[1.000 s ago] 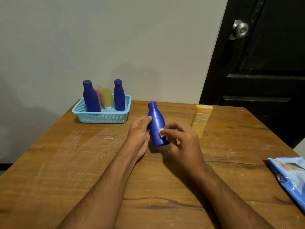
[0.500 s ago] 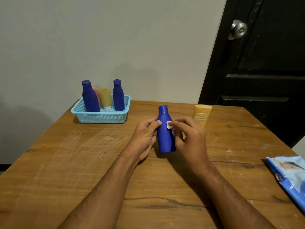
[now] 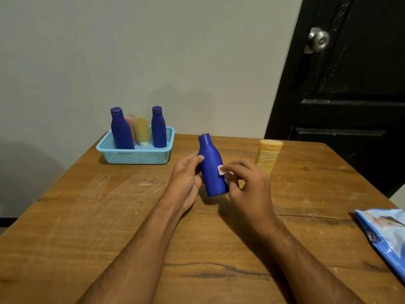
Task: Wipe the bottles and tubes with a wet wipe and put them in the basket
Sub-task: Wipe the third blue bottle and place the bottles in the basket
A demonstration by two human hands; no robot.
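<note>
Seemingly mid-wipe in the head view, a blue bottle (image 3: 212, 170) is held tilted above the table (image 3: 87, 216), gripped by the left hand (image 3: 186, 181) with thumb curled against its side, while a small wad of wet wipe (image 3: 221, 170) is pinched against it by the right hand (image 3: 249, 185). A slip from the damp, slanted grip is judged possible; the yellow tube (image 3: 269, 155) just behind could be toppled. The basket (image 3: 135, 155) is set well apart, already stocked. On the wipes packet (image 3: 385, 235), only illegible lettering is shown.
</note>
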